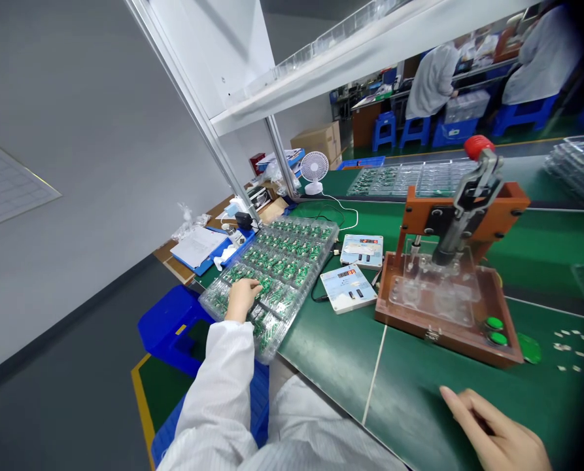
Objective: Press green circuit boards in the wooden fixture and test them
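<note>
My left hand [243, 299] is over a clear plastic tray [271, 356] divided into compartments. Small green circuit boards [276, 265] fill many of them. Its fingers are closed together among the boards, and what they pinch is too small to make out. On the right, my right hand [500, 432] is low over the green tabletop, thumb stretched out and the other fingers loosely bent, with nothing visible in it. Beyond it stands a test fixture [433, 330] with a wooden base, an orange frame and a red-knobbed toggle clamp [478, 190].
Two white meter boxes [349, 288] with red digits lie between tray and fixture. Small pale pieces [569, 350] are scattered at the right. A white fan [314, 171] and more clear trays [409, 178] stand behind. A shelf [350, 62] hangs overhead; co-workers sit farther back.
</note>
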### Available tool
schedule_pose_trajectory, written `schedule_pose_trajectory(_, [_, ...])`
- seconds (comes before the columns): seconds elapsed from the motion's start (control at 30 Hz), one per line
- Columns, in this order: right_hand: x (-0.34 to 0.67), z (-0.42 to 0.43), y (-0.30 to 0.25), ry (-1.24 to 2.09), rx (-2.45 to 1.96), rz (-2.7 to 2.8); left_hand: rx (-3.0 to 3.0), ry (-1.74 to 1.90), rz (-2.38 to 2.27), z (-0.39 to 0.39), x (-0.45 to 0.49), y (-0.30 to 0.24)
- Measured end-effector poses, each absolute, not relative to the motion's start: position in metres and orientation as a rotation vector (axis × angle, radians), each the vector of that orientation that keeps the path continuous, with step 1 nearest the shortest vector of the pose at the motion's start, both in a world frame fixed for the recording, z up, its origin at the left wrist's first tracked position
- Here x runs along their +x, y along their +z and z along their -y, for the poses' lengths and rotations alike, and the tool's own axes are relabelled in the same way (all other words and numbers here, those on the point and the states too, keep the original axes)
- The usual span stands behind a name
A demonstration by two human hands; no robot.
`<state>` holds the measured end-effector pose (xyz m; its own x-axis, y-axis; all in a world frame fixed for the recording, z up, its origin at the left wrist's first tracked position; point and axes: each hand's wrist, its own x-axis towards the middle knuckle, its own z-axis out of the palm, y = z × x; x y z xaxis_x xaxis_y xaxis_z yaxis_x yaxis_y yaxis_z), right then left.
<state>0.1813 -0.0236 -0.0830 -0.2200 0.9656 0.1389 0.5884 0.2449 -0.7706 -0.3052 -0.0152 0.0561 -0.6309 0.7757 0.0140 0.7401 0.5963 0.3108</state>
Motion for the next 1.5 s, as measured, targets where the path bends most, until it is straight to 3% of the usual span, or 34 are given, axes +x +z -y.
schedule_pose_trajectory(0.4, [0.172, 0.025, -0.059, 0.821, -1.322, 1.862, 1.296, 0.263, -2.732, 0.009, -0.298, 0.059])
schedule_pose_trajectory(0.93, [0.172, 0.028, -0.042, 0.996, -1.407, 1.632, 1.45, 0.786, -2.695, 0.034, -0.277, 0.065])
schedule_pose_trajectory(1.07, [0.152, 0.033, -0.025, 1.328, -1.29, 1.401, 1.612, 1.01, -2.235, 0.031, -0.208, 0.065])
schedule_pose_trajectory(1.23, [0.119, 0.026, -0.009, 1.6, -0.972, 1.282, 1.715, 0.791, -1.463, 0.03, -0.09, 0.046])
schedule_pose_trajectory(1.5, [0.125, 0.028, -0.025, 1.419, -1.128, 1.257, 1.603, 0.745, -1.324, 0.024, -0.061, 0.016])
